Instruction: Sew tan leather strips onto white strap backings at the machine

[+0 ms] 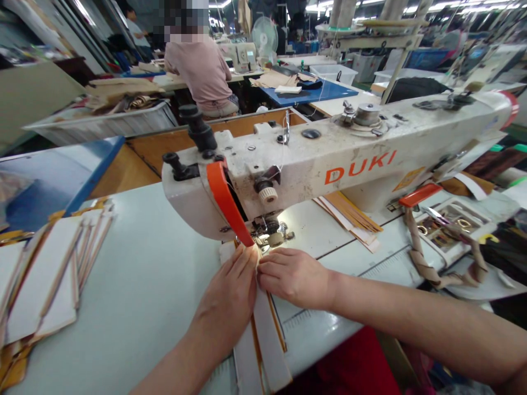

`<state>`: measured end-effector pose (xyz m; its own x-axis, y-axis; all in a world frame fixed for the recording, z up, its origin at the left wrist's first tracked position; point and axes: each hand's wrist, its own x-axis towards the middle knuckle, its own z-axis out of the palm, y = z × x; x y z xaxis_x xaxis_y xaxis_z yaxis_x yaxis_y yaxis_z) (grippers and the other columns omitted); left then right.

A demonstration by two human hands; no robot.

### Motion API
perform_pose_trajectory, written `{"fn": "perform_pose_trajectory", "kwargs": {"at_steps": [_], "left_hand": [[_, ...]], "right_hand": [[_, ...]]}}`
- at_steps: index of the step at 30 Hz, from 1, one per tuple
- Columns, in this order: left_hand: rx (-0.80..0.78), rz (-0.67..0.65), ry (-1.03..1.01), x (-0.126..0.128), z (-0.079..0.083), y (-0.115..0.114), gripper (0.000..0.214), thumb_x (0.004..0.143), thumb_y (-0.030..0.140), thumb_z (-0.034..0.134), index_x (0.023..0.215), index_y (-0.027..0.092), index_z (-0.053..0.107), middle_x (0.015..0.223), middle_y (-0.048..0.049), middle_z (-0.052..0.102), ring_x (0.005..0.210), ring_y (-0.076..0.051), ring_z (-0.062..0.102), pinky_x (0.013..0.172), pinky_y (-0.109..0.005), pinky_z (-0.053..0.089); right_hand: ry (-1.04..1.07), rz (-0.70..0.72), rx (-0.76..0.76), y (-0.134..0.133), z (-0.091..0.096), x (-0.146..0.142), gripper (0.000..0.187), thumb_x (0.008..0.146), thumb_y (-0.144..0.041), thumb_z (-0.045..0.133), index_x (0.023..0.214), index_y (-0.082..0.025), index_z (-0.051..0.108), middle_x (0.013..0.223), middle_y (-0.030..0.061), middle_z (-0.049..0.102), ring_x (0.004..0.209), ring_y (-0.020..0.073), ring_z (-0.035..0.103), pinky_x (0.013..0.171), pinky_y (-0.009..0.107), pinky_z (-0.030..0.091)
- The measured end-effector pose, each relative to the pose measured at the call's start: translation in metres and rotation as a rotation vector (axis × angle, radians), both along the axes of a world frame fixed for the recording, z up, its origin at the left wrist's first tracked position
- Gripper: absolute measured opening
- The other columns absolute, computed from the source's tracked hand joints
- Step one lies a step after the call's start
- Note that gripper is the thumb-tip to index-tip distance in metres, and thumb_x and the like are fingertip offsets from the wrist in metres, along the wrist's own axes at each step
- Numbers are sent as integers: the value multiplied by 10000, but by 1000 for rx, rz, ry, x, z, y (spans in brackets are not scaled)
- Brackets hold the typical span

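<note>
A white sewing machine lettered DUKI stands across the pale table. A long white strip with tan edges runs from the table's front edge up under the presser foot. My left hand lies on the strip, fingers together, pinching its top end just below the foot. My right hand comes in from the right and pinches the same end, fingertips meeting those of the left hand.
Several white strips with tan edges are fanned out at the left. More tan strips lie behind the machine. A tray with scissors and small parts sits at the right. A seated person works at another table behind.
</note>
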<state>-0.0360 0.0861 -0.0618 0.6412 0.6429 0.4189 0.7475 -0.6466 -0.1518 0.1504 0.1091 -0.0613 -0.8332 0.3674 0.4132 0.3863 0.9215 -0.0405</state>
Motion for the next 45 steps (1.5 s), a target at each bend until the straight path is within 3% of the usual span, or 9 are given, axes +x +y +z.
{"fn": "perform_pose_trajectory", "kwargs": {"at_steps": [11, 17, 20, 23, 29, 33, 38, 41, 45], "left_hand": [[-65, 32, -22, -1, -8, -4, 387, 928, 117, 301, 1224, 14, 529, 1243, -211, 612, 1206, -262, 547, 972, -425, 512], [48, -51, 14, 3, -3, -63, 365, 903, 94, 373, 1208, -21, 536, 1259, -226, 601, 1230, -290, 526, 970, -401, 507], [-1, -139, 10, -1, 1, -92, 372, 893, 152, 453, 1232, 32, 547, 1286, -174, 601, 1244, -264, 518, 977, -348, 500], [-8, -201, -56, -7, -5, -105, 327, 892, 166, 460, 1178, 83, 596, 1228, -144, 646, 1221, -231, 543, 954, -296, 507], [48, -241, -212, -10, -30, -108, 399, 894, 49, 317, 1115, 140, 636, 1163, -99, 684, 1223, -199, 541, 990, -293, 471], [44, -241, -194, -7, -20, -109, 403, 903, 50, 302, 1089, 130, 650, 1098, -99, 707, 1168, -190, 580, 976, -280, 472], [40, -248, -136, -4, -9, -106, 379, 912, 52, 316, 1036, 124, 667, 1046, -92, 726, 1073, -184, 636, 921, -272, 504], [78, -251, -188, -3, -12, -106, 398, 910, 40, 288, 1006, 116, 667, 1024, -105, 725, 1068, -188, 638, 918, -283, 503], [60, -267, -110, -5, -5, -107, 357, 874, 23, 350, 1057, 100, 648, 1094, -126, 703, 1138, -204, 600, 950, -290, 489]], "right_hand": [[-44, -34, -46, -4, 0, 0, 185, 960, -167, 467, 887, -118, 631, 962, 74, 678, 954, 198, 601, 869, 323, 481], [44, -92, -158, -45, 2, 24, 245, 977, -187, 428, 1156, -102, 573, 1191, 117, 629, 1092, 204, 557, 957, 341, 458], [129, -97, -252, -69, 0, 35, 264, 973, -186, 408, 1165, -110, 573, 1165, 104, 640, 1102, 206, 547, 971, 339, 455], [217, -67, -277, -83, -3, 41, 247, 937, -144, 411, 1088, -106, 602, 1049, 111, 661, 1048, 210, 566, 936, 344, 478], [227, 8, -274, -87, -3, 43, 202, 891, -143, 440, 1002, -119, 607, 937, 118, 633, 984, 209, 562, 868, 332, 500], [232, 25, -254, -86, -3, 45, 155, 898, -183, 459, 873, -135, 605, 826, 97, 604, 888, 192, 562, 807, 313, 497], [269, -6, -248, -88, -3, 50, 322, 905, -251, 470, 591, -182, 490, 660, 50, 534, 680, 159, 510, 672, 287, 464], [229, -50, -261, -88, -1, 49, 265, 907, -245, 465, 659, -174, 525, 709, 59, 558, 702, 167, 507, 679, 297, 457], [155, -56, -294, -85, 3, 42, 167, 925, -237, 456, 940, -140, 590, 940, 100, 616, 904, 196, 540, 831, 325, 465]]}}
